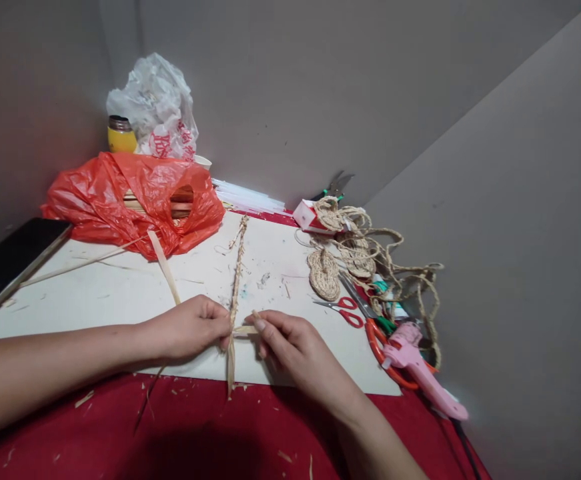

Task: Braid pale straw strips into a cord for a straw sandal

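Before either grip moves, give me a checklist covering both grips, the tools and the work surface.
1. Left grip closed on the thin, tan, plant-fibre braid: ok.
2. Right grip closed on a pale, flat fibre strip: ok.
3. Small, red-handled metal scissors apart from both grips: ok.
4. Flat white sheet free of small brown scraps: not ok.
5. Pink plastic glue gun switched off: cannot tell.

White sheet [295, 263] on red surface [85, 440]; braid [239, 260], phone [17, 260], red bag [95, 193] on sheet.
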{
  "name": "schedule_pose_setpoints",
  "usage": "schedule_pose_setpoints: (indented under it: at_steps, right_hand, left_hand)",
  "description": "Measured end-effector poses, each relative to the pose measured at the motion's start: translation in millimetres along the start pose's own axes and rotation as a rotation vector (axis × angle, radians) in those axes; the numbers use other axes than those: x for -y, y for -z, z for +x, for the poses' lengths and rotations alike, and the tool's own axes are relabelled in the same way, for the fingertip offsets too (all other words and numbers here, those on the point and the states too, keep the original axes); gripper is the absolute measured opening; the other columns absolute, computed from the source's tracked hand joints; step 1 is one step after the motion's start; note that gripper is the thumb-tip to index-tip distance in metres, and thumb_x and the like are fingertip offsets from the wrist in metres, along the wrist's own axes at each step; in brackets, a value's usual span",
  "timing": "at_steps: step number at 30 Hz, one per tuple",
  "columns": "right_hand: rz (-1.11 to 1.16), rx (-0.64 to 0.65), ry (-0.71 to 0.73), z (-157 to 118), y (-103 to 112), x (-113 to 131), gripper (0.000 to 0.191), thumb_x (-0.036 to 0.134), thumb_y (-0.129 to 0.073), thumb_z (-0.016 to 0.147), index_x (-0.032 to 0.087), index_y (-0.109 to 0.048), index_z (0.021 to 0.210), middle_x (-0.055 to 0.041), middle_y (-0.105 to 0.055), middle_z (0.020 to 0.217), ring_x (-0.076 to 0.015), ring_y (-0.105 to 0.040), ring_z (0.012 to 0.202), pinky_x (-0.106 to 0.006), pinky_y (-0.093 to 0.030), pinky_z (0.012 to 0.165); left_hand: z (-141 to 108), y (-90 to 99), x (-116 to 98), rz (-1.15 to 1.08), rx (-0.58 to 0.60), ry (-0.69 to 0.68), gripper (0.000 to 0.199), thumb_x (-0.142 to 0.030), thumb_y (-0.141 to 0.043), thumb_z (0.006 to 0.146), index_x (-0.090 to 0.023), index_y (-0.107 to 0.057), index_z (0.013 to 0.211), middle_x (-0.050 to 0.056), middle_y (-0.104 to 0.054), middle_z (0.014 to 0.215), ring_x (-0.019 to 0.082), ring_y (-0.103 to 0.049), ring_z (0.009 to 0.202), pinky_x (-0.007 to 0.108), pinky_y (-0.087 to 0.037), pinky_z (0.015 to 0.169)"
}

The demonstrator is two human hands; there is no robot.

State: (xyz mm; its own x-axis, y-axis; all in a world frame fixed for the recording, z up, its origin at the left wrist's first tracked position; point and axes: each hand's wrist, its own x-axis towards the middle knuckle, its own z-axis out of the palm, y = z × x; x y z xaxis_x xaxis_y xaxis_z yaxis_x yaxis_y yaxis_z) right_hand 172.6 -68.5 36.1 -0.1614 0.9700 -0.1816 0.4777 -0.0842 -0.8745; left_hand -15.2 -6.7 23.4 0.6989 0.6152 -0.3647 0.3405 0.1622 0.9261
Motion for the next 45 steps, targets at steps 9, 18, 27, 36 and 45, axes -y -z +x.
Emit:
schedule_pose_setpoints:
  at_steps: [9, 18, 27, 36, 45]
  right_hand:
    - [0.262, -0.445, 0.012, -18.2, 50.0, 11.3, 0.03, 0.037, -0.072, 0.071, 0.022, -0.069, 0.097, -0.001, -0.061, 0.07, -0.0132, -0.053, 0.061, -0.027, -0.043, 0.061]
    - [0.653, -0.095, -0.159, -16.2, -9.5, 14.2, 0.022, 0.029, -0.08, 0.061, 0.015, -0.063, 0.066, -0.0029, -0.064, 0.088, -0.0121, -0.056, 0.074, -0.024, -0.042, 0.069]
    - [0.714, 0.028, -0.331, -1.6, -14.3, -4.4, 0.036, 0.034, -0.082, 0.057, 0.014, -0.054, 0.067, 0.0042, -0.054, 0.052, -0.0078, -0.048, 0.048, -0.021, -0.036, 0.05]
    - [0.511, 0.078, -0.236, 6.0, -6.6, -2.2, 0.037, 0.036, -0.08, 0.06, 0.013, -0.064, 0.084, 0.0048, -0.054, 0.061, -0.0058, -0.043, 0.053, -0.02, -0.032, 0.052]
    - [0.265, 0.125, -0.199, 8.3, 6.0, 5.0, 0.031, 0.042, -0.071, 0.069, 0.012, -0.067, 0.076, 0.0011, -0.056, 0.062, -0.0094, -0.043, 0.057, -0.022, -0.032, 0.055]
  left_hand:
    - [-0.9, 0.1, -2.6, -0.161, 0.074, 0.079, 0.023, -0.03, -0.045, 0.078, -0.015, -0.054, 0.064, -0.008, -0.031, 0.043, 0.005, -0.018, 0.039, 0.023, -0.01, 0.042]
    - [-1.5, 0.4, -2.7, -0.197, 0.126, 0.038, 0.028, -0.037, -0.049, 0.081, -0.016, -0.05, 0.064, -0.008, -0.03, 0.046, 0.005, -0.018, 0.041, 0.023, -0.01, 0.043]
    - [1.6, 3.5, -0.8, -0.143, 0.212, -0.035, 0.036, -0.046, -0.048, 0.084, -0.016, -0.045, 0.063, -0.008, -0.03, 0.048, 0.006, -0.019, 0.044, 0.023, -0.013, 0.044]
    - [2.0, 6.2, -3.3, -0.179, 0.251, 0.032, 0.038, -0.052, -0.051, 0.081, -0.016, -0.05, 0.07, -0.008, -0.035, 0.049, 0.005, -0.021, 0.041, 0.022, -0.013, 0.041]
    - [3.1, 6.7, -6.2, -0.182, 0.255, 0.07, 0.041, -0.055, -0.054, 0.078, -0.016, -0.049, 0.067, -0.009, -0.033, 0.045, 0.004, -0.019, 0.038, 0.021, -0.012, 0.039]
